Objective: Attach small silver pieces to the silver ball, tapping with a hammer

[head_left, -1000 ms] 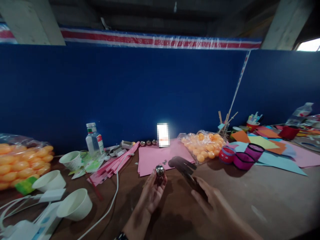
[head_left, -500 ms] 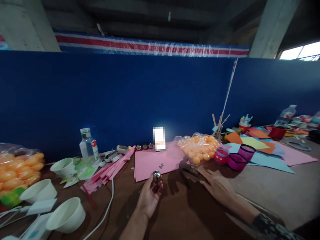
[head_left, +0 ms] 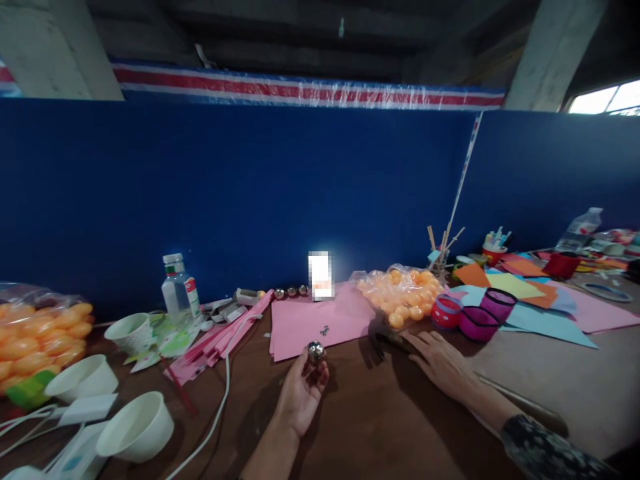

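Observation:
My left hand is closed around a shiny steel ball, held at the fingertips near the front edge of the pink paper. A claw hammer lies on the table to the right, its dark head toward the middle. Across the hammer's handle rests my right hand, palm down, with its fingers stretched out rather than wrapped round. Several small dark metal pieces lie on the pink paper. At the paper's back edge more steel balls sit in a row.
Behind my right hand is a plastic bag of orange balls, beside purple mesh cups. White bowls, a clear bottle and a white cable are on the left. A blue partition stands behind.
The hammer, blurred before, now shows sharply, with its head slightly further right. My left hand keeps the steel ball in about the same place. The whole view has shifted a little.

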Demonstrator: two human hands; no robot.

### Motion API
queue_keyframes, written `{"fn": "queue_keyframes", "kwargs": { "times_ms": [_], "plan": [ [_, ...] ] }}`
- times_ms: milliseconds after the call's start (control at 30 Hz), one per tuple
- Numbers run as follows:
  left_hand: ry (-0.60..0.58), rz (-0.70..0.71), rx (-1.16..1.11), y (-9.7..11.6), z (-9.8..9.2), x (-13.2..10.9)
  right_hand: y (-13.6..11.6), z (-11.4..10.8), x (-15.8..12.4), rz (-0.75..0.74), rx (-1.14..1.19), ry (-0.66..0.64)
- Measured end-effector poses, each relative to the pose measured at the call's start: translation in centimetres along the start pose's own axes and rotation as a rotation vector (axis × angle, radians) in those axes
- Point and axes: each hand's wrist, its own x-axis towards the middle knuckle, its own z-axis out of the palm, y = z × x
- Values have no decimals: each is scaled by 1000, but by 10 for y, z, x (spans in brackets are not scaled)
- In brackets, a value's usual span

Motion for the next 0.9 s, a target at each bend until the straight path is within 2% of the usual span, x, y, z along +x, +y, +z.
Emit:
{"fn": "queue_keyframes", "kwargs": {
  "times_ms": [133, 267, 400, 467, 567, 667, 800, 900],
  "plan": [
    [4, -3, 4, 0, 1, 0, 3, 0, 2, 13, -5, -6],
    [6, -8, 8, 0, 2, 1, -2, -11, 13, -14, 58, 20],
    [5, -17, 6, -1, 2, 2, -31, -28, 33, -27, 131, 138],
    [-2, -16, -1, -1, 1, 1, -53, -31, 44, -83, 168, 133],
    [-14, -4, -12, -1, 0, 0, -84, -24, 60, -144, 222, 122],
    [-7, 0, -28, -1, -1, 1, -104, -6, 76, -174, 222, 108],
    [13, 12, -47, -2, -2, 4, -113, 13, 93, -202, 184, 65],
    [25, 14, -33, -2, -2, 5, -115, 18, 99, -203, 173, 25]
  ]
}}
